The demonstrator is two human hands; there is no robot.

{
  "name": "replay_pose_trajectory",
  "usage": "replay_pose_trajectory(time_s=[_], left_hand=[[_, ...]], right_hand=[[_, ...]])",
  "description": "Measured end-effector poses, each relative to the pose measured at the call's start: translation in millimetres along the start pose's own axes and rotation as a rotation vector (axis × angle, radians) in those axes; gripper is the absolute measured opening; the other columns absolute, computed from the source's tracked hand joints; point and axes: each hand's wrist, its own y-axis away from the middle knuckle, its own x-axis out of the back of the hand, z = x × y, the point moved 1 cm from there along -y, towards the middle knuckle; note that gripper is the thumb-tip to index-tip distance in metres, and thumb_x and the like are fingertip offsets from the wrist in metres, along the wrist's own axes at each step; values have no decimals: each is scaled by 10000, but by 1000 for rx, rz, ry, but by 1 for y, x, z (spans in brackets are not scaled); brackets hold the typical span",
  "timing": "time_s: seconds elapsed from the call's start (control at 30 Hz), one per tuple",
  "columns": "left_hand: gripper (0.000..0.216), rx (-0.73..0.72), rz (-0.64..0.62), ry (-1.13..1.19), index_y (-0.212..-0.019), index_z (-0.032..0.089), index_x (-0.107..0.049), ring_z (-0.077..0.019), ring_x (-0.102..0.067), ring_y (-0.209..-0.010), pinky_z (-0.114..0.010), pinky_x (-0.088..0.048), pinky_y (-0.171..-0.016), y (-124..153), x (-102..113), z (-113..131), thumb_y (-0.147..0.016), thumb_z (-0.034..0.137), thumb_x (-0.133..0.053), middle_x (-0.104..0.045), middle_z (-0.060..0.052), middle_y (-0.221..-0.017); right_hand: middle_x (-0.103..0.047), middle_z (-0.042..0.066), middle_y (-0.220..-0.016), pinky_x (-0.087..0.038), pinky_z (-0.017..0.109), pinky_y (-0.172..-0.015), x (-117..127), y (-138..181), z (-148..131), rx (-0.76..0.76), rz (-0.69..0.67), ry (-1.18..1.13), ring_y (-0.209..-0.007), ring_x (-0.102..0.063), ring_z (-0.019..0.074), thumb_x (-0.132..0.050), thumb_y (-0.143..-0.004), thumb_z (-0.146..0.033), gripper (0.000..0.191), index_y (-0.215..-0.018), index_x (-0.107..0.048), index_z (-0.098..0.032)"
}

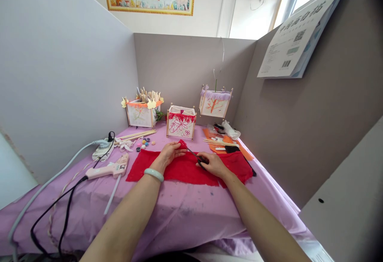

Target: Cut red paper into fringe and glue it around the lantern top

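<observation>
A sheet of red fabric point(179, 170) lies spread on the purple tablecloth point(185, 214). My left hand point(170, 154), with a pale green bangle on the wrist, pinches a small raised piece of the red fabric point(182, 144) at its far edge. My right hand point(211, 163) is closed round the black handles of a pair of scissors point(196, 156), whose blades point toward the pinched piece. Both forearms reach in from the near edge.
A pink glue gun point(109, 170) with a black cord lies left, beside a white power strip point(103, 148). Three small paper lanterns point(181, 121) stand at the back. Wooden sticks point(137, 135), buttons, orange paper point(223, 144) and grey partition walls surround the table.
</observation>
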Motion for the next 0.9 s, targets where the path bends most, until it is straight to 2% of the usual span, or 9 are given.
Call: replay_pose_trajectory(time_s=[0.2,0.67,0.9], left_hand=[[92,-3,13,33,-777,121,-500,-249,-677,-729,-367,-542,-681,2,-1,2,-748,75,-574,-648,-86,-737],[49,0,39,55,-792,112,-520,-233,-676,-729,-358,-541,-698,4,-3,5,-769,78,-547,-659,-95,-744],[46,-10,19,70,-781,106,-531,-242,-675,-736,-367,-539,-708,4,-2,4,-762,70,-553,-656,-90,-738]], right_hand=[[-614,9,-706,-368,221,-569,0,-1,6,-72,86,70,-603,-522,121,-594,-753,-356,305,-1005,-626,-187],[-664,30,-773,-388,256,-594,2,-1,20,-267,213,250,-684,-588,177,-603,-747,-338,271,-998,-629,-236],[-651,33,-798,-409,247,-619,2,-1,5,-57,94,68,-656,-558,144,-593,-754,-367,360,-1066,-603,-188]])
